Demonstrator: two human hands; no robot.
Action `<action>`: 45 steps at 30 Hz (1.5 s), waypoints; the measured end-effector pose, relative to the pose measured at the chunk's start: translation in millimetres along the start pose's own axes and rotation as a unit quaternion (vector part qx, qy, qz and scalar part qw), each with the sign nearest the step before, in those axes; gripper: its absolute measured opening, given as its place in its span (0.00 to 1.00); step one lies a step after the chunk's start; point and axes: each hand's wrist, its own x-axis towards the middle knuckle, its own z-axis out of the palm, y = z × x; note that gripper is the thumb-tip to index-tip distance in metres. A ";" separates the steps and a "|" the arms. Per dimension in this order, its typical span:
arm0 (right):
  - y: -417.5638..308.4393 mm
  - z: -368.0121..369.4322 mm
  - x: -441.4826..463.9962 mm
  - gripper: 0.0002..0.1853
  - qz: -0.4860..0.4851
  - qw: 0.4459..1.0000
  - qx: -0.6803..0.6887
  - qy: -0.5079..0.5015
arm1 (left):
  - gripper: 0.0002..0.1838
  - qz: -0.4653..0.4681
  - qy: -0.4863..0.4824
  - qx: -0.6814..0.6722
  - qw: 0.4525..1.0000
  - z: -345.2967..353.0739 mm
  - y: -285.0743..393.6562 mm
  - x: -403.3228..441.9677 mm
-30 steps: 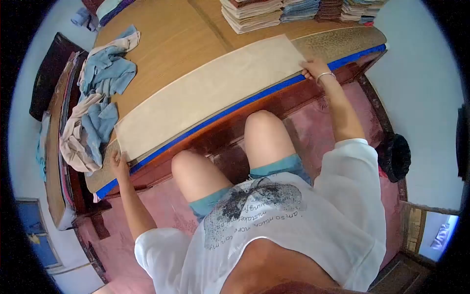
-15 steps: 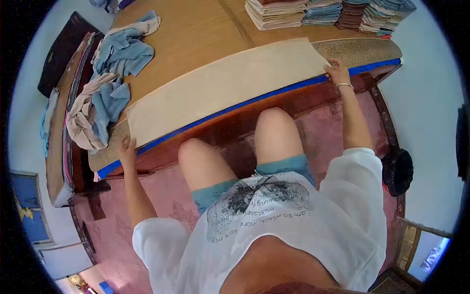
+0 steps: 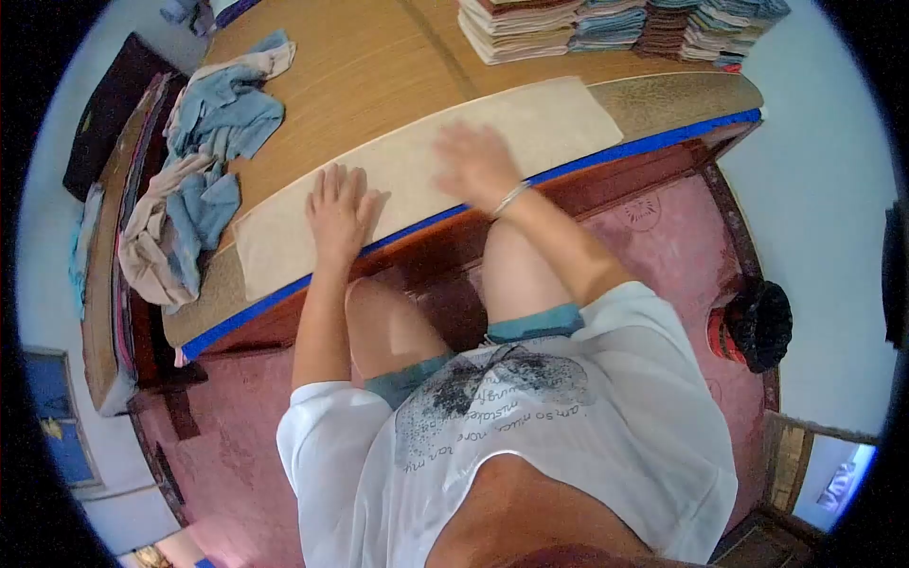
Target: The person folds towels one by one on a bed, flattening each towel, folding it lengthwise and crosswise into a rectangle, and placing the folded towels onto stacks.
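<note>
A cream towel (image 3: pixel 559 118) lies spread lengthwise along the near edge of the mat-covered bed, flat and smooth. On its left half rests my left hand (image 3: pixel 339 210), fingers spread and palm down. My right hand (image 3: pixel 475 166) is over the middle of the towel, blurred by motion, with its fingers stretched out; whether it touches the cloth I cannot tell. Neither hand holds anything.
Crumpled blue and beige cloths (image 3: pixel 213 142) lie on the bed's left side. Folded stacks of towels (image 3: pixel 606 26) stand at the far right. A black-lined bin (image 3: pixel 760 327) is on the floor to the right.
Both hands have let go of the towel's two ends and moved inward onto its surface, the left rightward, the right leftward. The towel remains spread.
</note>
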 end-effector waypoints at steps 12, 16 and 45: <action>160.0 -19.0 -20.7 0.34 0.149 0.954 -0.202 -0.163 | 0.36 -0.013 -0.114 -0.007 0.993 -1.2 -3.9 -8.4; 186.8 -39.0 -28.3 0.33 0.252 0.939 -0.190 -0.135 | 0.36 -0.014 -0.114 0.003 0.993 -1.2 -2.8 -9.1; 236.0 -36.9 -23.2 0.20 0.363 0.910 0.199 -0.015 | 0.35 -0.013 -0.096 0.007 0.995 -0.6 -1.6 -10.4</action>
